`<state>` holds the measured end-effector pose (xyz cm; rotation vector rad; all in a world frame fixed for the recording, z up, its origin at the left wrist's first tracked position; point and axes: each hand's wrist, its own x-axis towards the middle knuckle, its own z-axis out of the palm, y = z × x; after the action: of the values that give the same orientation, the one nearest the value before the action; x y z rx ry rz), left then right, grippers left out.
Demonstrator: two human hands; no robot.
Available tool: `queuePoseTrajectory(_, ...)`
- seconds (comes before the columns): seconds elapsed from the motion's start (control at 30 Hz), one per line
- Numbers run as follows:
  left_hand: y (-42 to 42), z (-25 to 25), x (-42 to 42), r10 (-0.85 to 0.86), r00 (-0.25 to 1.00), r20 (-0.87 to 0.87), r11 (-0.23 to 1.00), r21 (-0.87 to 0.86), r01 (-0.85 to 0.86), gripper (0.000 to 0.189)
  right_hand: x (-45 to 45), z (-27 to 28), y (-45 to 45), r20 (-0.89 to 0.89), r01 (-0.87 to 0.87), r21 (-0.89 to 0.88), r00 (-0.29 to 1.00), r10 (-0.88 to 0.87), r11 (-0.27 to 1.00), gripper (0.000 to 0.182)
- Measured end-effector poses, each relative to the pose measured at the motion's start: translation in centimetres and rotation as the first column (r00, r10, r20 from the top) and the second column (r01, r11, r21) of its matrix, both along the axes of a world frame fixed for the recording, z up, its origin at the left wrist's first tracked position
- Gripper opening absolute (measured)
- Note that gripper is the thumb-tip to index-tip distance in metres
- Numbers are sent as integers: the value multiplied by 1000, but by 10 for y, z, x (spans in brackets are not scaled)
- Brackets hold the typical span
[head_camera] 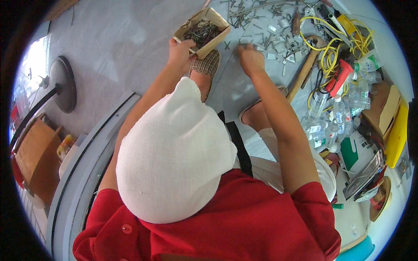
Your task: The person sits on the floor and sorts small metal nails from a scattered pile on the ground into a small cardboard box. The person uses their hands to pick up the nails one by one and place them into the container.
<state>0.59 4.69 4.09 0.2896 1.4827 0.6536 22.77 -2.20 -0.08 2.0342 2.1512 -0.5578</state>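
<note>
My left hand [179, 53] grips the near left corner of a small open cardboard box [214, 45], its thumb over the rim. Dark nails or screws [202, 31] lie jumbled inside the box, which is above a checked slipper. My right hand [253, 60] is low by the grey floor, right of the box, with its fingers curled; whether anything is between the fingertips is hidden. Loose nails [240, 14] are scattered beyond it. Many small pale-grey rectangular pieces [281, 47] lie to its right. A hammer with a wooden handle [303, 75] rests farther right.
Yellow cord [329, 62], a red-handled object [341, 76] and plastic bottles [339, 111] crowd the right side. A cardboard carton [380, 104] stands beyond them. At left are a round dark stand base [63, 84] and a metal door-frame track [94, 143].
</note>
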Motion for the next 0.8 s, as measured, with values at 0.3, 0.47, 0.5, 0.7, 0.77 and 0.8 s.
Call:
queuePoseTrajectory(0.3,2,2,0,5,1000,-7,999,34,-4,53,1,0,18,-305,368,171,902,-306,914,12)
queuePoseTrajectory(0.47,2,6,2,23,998,-55,999,27,-22,51,5,17,42,-714,651,9,535,-452,759,10)
queuePoseTrajectory(0.5,-1,1,0,24,999,-47,1000,13,-24,53,1,24,43,-746,690,-115,415,-521,714,10)
queuePoseTrajectory(0.7,-2,2,1,58,998,2,998,34,-58,53,-24,75,68,-930,650,-333,-108,-350,683,6)
queuePoseTrajectory(0.77,-4,4,2,65,998,13,997,28,-65,53,-35,86,70,-895,602,-442,-256,-364,665,5)
queuePoseTrajectory(0.8,-3,5,2,69,997,18,997,29,-70,53,-39,89,71,-870,570,-492,-329,-367,658,4)
